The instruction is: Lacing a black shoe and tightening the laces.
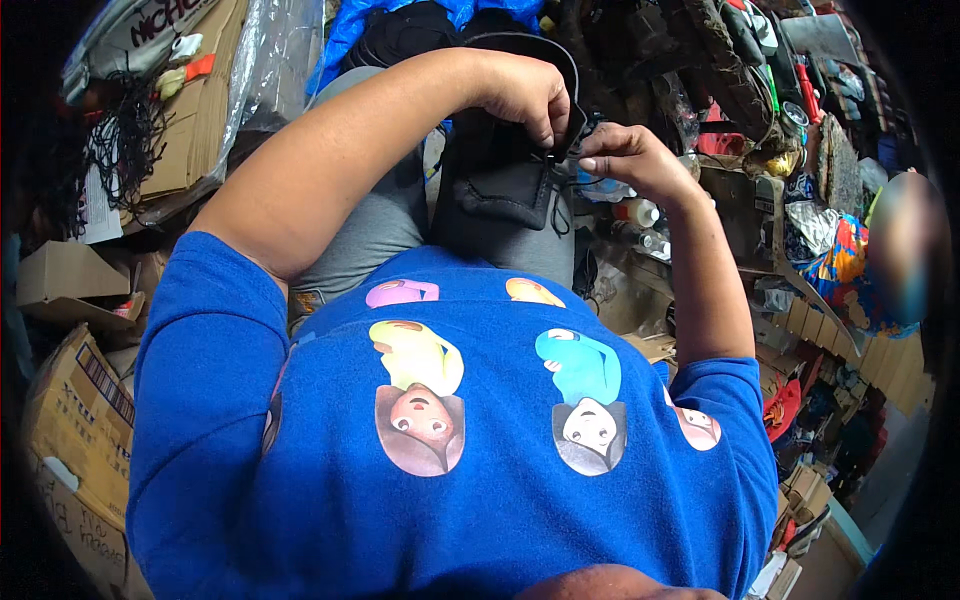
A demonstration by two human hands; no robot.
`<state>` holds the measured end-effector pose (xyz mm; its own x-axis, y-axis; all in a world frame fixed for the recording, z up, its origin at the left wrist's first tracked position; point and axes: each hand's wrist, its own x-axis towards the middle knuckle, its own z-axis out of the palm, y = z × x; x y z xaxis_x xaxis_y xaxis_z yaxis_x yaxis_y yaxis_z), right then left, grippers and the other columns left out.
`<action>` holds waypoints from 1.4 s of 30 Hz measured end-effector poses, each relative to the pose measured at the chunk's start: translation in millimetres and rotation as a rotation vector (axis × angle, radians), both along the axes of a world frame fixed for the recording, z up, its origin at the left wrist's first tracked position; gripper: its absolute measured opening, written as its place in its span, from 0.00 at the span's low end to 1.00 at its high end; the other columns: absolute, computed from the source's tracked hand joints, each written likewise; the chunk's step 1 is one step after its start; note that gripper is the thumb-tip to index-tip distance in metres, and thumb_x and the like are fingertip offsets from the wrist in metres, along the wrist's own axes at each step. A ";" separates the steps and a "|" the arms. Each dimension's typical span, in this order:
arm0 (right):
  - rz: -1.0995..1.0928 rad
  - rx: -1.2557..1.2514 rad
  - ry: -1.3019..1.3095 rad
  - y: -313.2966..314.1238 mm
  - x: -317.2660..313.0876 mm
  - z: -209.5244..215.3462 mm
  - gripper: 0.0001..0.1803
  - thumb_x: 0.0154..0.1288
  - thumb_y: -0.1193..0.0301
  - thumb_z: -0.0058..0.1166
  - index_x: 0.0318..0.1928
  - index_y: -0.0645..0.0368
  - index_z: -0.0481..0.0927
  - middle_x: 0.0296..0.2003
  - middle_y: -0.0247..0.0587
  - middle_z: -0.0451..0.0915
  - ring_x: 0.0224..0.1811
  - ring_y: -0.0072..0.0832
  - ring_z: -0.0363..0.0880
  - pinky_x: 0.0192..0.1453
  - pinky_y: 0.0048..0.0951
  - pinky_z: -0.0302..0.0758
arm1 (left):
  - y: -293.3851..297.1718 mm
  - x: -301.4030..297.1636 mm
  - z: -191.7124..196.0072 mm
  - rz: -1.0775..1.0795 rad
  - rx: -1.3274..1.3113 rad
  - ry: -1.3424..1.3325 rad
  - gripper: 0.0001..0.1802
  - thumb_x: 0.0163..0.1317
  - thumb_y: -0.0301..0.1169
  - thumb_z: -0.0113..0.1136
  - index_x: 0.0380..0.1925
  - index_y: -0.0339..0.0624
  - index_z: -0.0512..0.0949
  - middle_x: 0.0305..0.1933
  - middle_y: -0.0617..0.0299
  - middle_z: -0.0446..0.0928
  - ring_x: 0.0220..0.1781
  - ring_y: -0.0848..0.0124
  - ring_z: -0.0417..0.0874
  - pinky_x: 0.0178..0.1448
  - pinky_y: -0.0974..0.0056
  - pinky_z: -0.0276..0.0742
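Note:
A black leather-like piece (500, 190) with a stitched, rounded edge lies across my grey-trousered thighs. Its long curved band rises behind my left hand (530, 100), whose thumb and fingers pinch the edge of the piece near its upper right corner. Just to the right, the thumb and forefinger of my right hand (635, 160) are pressed together close to that same edge. A thin dark strand shows by the right fingertips; whether they grip it is too small to tell. Dark loose ends dangle below the corner of the piece.
More black pieces (400, 35) rest on blue plastic sheeting beyond my knees. Cardboard boxes (80, 400) and a bundle of black cords (125, 135) are at left. Bottles (640, 212) stand beside my right knee, with cluttered tools and scraps farther right. A blurred figure (908, 250) appears at far right.

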<state>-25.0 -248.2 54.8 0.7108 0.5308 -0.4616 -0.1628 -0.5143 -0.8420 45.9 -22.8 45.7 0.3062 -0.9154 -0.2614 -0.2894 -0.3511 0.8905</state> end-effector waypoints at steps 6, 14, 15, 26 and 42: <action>-0.173 0.172 0.133 -5.3 -6.0 -20.7 0.08 0.58 0.73 0.62 0.39 0.60 0.83 0.34 0.29 0.80 0.39 0.19 0.75 0.48 0.23 0.71 | -3.5 6.1 -3.0 -0.043 0.009 0.083 0.13 0.50 0.27 0.64 0.37 0.36 0.82 0.34 0.60 0.83 0.38 0.71 0.81 0.49 0.67 0.73; 0.003 0.114 -0.088 -8.3 7.7 -12.5 0.08 0.58 0.77 0.59 0.39 0.60 0.83 0.34 0.32 0.76 0.40 0.22 0.75 0.49 0.24 0.71 | -2.1 8.8 1.5 -0.032 0.028 0.149 0.15 0.51 0.30 0.64 0.39 0.36 0.81 0.34 0.59 0.82 0.38 0.71 0.81 0.49 0.66 0.74; 0.057 0.044 -0.166 -7.2 8.1 -8.3 0.08 0.58 0.77 0.59 0.40 0.60 0.83 0.34 0.32 0.75 0.41 0.22 0.75 0.49 0.24 0.71 | -1.7 9.0 0.5 -0.036 0.030 0.149 0.15 0.51 0.30 0.64 0.39 0.36 0.81 0.34 0.59 0.82 0.38 0.71 0.81 0.49 0.66 0.74; -0.034 -0.033 -0.271 -1.1 -8.6 1.1 0.09 0.54 0.75 0.63 0.38 0.59 0.85 0.31 0.34 0.77 0.37 0.24 0.76 0.45 0.25 0.72 | 3.6 9.2 -4.9 -0.030 -0.017 0.146 0.11 0.52 0.28 0.63 0.35 0.35 0.81 0.31 0.62 0.82 0.35 0.75 0.79 0.47 0.68 0.73; -0.076 0.257 0.116 -14.2 7.5 -43.2 0.09 0.58 0.74 0.62 0.39 0.61 0.82 0.35 0.28 0.77 0.41 0.19 0.74 0.49 0.23 0.70 | -0.9 7.2 -5.7 0.012 0.016 0.093 0.14 0.48 0.26 0.66 0.37 0.33 0.81 0.34 0.59 0.83 0.38 0.72 0.82 0.49 0.67 0.75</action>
<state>-17.5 -262.4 11.6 0.7032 0.5882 -0.3993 -0.2954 -0.2691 -0.9167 53.1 -23.6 40.0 0.2912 -0.9072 -0.3036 -0.2010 -0.3683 0.9077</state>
